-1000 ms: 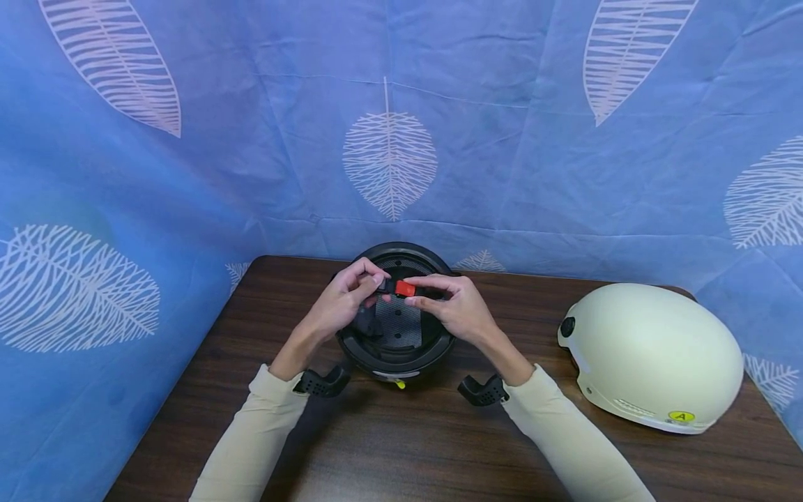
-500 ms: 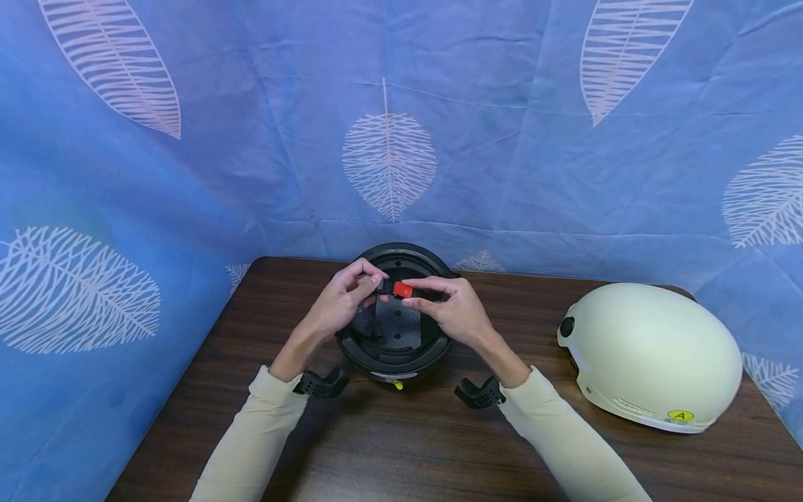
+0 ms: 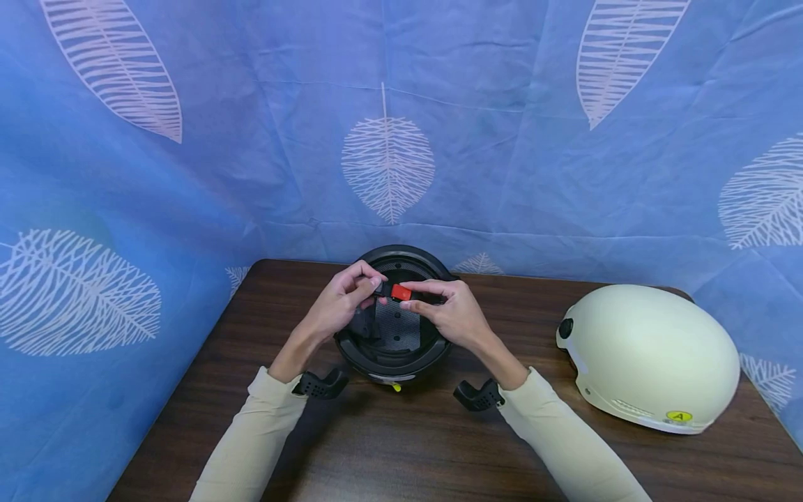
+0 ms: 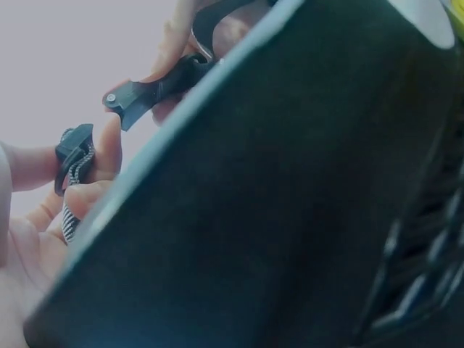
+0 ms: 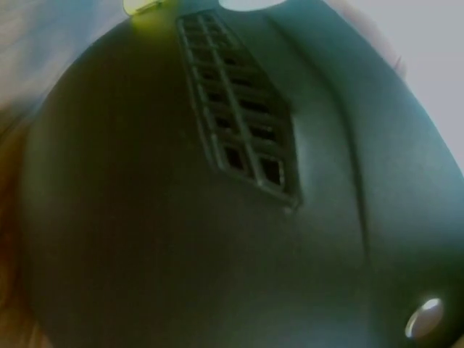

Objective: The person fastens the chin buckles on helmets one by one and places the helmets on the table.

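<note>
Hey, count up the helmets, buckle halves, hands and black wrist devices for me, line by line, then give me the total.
Helmets: 2 (black helmet, cream helmet)
Buckle halves: 2 (black buckle half, red-and-black buckle half)
Hands: 2 (left hand, right hand)
Wrist devices: 2 (left wrist device, right wrist device)
Total: 8

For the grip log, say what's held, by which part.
Left hand: black buckle half, by its sides. Right hand: red buckle half, by its strap end.
</note>
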A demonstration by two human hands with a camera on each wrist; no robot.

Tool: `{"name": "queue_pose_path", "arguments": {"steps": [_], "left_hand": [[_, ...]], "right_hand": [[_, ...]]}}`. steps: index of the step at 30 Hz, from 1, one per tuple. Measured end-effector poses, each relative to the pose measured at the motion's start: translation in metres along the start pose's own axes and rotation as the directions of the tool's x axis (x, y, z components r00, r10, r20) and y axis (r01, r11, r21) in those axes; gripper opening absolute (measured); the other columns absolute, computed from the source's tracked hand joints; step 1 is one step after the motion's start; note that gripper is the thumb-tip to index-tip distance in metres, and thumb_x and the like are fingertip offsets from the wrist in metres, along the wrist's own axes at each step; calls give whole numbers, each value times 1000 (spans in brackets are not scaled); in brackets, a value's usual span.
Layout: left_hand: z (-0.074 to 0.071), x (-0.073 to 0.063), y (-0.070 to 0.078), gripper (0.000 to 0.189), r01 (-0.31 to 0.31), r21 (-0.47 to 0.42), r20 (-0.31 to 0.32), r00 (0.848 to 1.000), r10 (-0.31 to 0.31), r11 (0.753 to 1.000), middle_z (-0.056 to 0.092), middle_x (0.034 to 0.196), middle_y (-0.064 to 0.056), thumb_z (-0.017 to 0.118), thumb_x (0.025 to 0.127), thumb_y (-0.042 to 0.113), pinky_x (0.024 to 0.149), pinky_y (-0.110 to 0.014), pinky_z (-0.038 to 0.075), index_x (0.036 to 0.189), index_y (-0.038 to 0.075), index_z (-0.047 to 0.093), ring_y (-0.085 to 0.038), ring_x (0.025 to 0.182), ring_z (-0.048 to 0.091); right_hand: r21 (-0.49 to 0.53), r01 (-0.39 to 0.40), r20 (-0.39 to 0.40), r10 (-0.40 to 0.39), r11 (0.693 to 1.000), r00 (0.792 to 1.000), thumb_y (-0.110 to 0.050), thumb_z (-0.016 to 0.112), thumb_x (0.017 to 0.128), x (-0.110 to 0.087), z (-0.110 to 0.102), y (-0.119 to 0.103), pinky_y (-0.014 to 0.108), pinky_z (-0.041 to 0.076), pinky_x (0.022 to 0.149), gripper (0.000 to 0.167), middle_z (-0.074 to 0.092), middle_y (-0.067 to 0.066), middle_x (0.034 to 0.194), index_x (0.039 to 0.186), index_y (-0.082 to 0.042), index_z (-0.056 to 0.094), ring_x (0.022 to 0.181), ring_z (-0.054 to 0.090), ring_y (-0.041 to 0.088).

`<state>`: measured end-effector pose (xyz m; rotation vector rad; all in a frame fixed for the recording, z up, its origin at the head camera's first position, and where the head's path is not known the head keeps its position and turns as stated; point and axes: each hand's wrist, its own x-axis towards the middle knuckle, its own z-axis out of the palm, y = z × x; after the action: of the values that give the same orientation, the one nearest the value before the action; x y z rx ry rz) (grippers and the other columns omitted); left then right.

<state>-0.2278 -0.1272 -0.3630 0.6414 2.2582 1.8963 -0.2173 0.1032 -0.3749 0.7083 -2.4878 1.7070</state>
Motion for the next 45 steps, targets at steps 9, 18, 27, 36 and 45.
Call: {"name": "queue_pose_path", "arguments": {"steps": [9,18,27,36,45], "left_hand": [[-1,2,0,20,9,1,19,1000,-9,1000,69,92,-12,45,106,16,71,-28,40,112,2,57,-20,81,58],[0,2,2,19,37,-15,34,999,-37,999,67,103,-15,45,106,18,84,-37,45,111,2,56,-24,93,62],[-1,1,2,20,74,-11,59,996,-73,997,63,109,-15,46,106,19,97,-44,48,112,2,55,-34,100,61],[-2,0,2,21,80,-13,81,994,-79,997,62,104,-17,47,106,20,96,-43,47,113,2,55,-26,96,61],[-1,0,4,21,79,-29,86,993,-76,996,63,106,-14,47,106,21,103,-56,42,112,3,54,-34,100,62]], "right_hand": [[-7,5,6,-5,1000,1000,-23,75,89,0,-1,-4,25,28,46,33,64,9,76,120,-10,73,45,33,13],[15,-5,5,5,1000,1000,-23,73,91,0,-2,-5,25,31,48,33,70,5,84,122,-10,72,44,32,12],[11,-25,45,25,1000,999,-22,72,92,0,-4,-5,24,31,47,36,71,12,105,126,-10,69,42,30,11],[-21,9,80,-7,1000,997,-24,71,93,1,-7,-5,25,28,45,35,72,10,114,126,-11,70,41,23,11],[-44,-9,80,12,999,997,-22,69,94,0,-8,-6,25,28,45,38,70,12,111,129,-9,67,39,23,8]]}}
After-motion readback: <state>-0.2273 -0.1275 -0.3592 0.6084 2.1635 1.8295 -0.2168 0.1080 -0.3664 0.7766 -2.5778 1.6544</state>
